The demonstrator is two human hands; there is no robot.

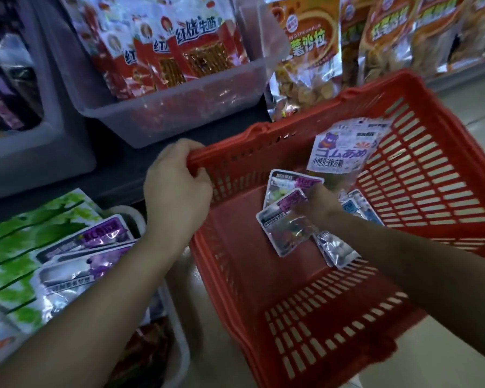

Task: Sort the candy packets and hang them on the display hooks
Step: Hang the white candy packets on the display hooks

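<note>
Left of the red basket (291, 281), displayed purple packs (95, 236) lie in a row. My left hand (177, 183) is clamped on the basket's left rim, steadying it. Inside the basket my right hand (317, 205), blurred, looks pinched on two purple packets (287, 217), which are silver pouches with purple corners. I judge this to be sorting, so the next move is to lift them out leftward. A white bear packet (339, 155) leans against the basket's far wall.

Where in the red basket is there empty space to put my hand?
The basket floor is bare nearest you, between the packets and the near wall, and also left of them, below the left hand. It's crowded around the right hand.
</note>
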